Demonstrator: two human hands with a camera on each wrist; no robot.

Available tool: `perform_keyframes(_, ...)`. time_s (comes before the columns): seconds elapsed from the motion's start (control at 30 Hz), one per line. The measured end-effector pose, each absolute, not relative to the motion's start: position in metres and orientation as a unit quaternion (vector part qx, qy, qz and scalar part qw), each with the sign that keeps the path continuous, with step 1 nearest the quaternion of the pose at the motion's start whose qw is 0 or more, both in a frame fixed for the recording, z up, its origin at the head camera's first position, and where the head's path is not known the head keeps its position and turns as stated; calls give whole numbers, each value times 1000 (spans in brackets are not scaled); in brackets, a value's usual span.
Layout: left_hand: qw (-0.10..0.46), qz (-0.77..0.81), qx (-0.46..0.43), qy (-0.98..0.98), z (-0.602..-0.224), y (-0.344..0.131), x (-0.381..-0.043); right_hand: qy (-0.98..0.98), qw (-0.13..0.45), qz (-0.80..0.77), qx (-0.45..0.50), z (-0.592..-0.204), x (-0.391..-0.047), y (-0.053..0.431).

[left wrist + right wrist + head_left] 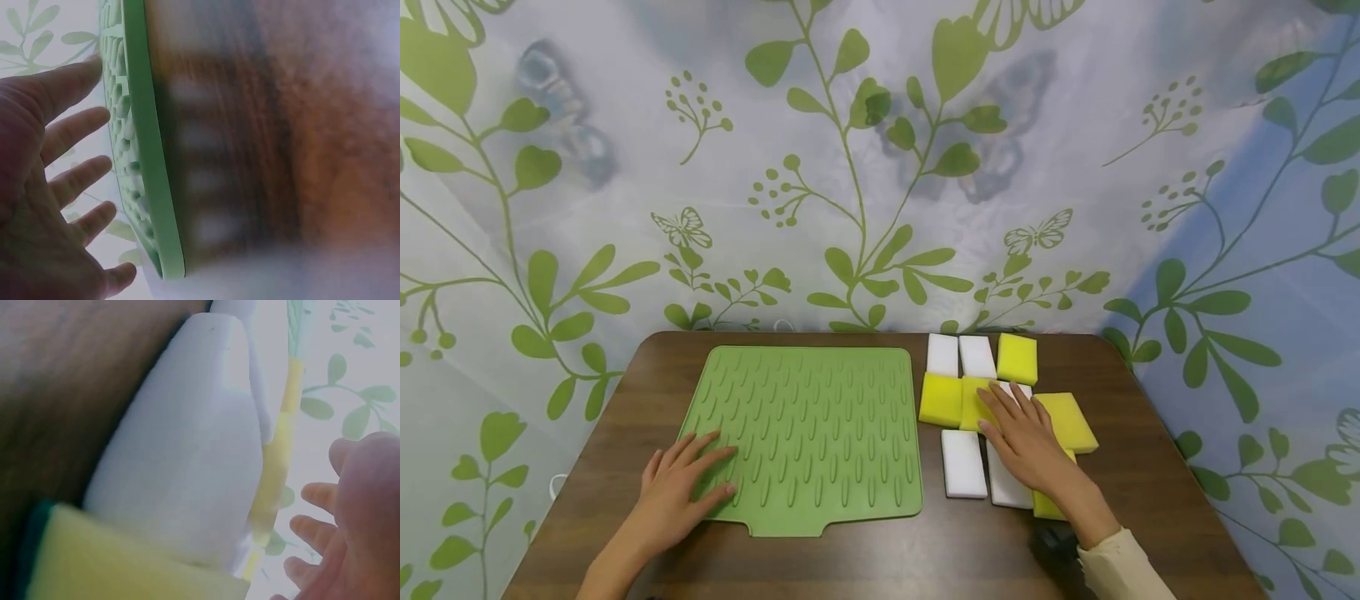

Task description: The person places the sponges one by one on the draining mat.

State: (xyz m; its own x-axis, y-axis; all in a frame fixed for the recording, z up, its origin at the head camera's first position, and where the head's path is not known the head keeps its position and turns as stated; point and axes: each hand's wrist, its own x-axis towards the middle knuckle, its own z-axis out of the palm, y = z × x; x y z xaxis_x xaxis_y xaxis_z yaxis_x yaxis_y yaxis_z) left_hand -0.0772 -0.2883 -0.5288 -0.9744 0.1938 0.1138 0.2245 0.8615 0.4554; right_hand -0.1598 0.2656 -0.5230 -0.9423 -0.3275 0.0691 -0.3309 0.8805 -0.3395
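A green drying mat (805, 433) with raised oval ridges and a front tab lies on the left of the table. My left hand (673, 492) spreads loosely over its left edge; the left wrist view shows those fingers (78, 134) extended beside the mat's rim (147, 137), gripping nothing. On the right, several yellow sponges (940, 400) and white sponges (964, 465) lie in loose rows. Above them my right hand (1026, 437) is stretched out, partly hiding some. From the right wrist, a white sponge (187, 437) and a yellow sponge with a green layer (131, 562) appear close up.
The brown wooden table (865, 567) has rounded back corners. Behind it and to both sides hangs a pale curtain (715, 183) with green leaves and butterflies. A dark object (1056, 542) sits under the right wrist. A thin white loop (555, 486) shows at the left edge.
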Motion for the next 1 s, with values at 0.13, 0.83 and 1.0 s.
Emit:
perform_keyframes(0.13, 19, -248, -108, -963, -528, -292, -71, -970, 3, 165, 180, -523, -167, 257)
perform_keyframes(0.83, 11, -268, -153, -951, -530, -301, -60, -961, -42, 158, 224, -515, -203, 238)
perform_keyframes(1.0, 8, -273, -145, -951, -529, -301, -60, -961, -35, 143, 232, -513, -210, 234)
